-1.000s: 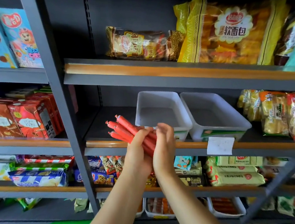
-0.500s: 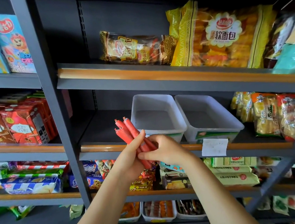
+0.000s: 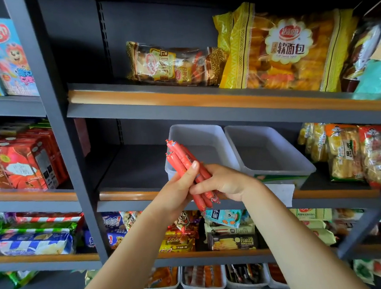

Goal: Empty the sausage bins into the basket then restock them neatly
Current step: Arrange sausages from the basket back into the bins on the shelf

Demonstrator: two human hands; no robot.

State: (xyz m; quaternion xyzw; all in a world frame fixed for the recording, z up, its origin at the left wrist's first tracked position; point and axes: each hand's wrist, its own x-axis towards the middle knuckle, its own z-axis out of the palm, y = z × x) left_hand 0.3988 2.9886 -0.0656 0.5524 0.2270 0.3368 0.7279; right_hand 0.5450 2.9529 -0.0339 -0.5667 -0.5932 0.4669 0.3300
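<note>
Both hands, left hand [image 3: 177,189] and right hand [image 3: 225,182], grip the sausage bundle [image 3: 184,161], its long axis pointing up-left, tips just before the left bin [image 3: 217,142].

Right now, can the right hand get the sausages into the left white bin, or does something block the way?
Probably yes. The left bin is open on top, looks empty, and sits right behind the sausages that both hands grip. Nothing stands between the right hand and it.
</note>
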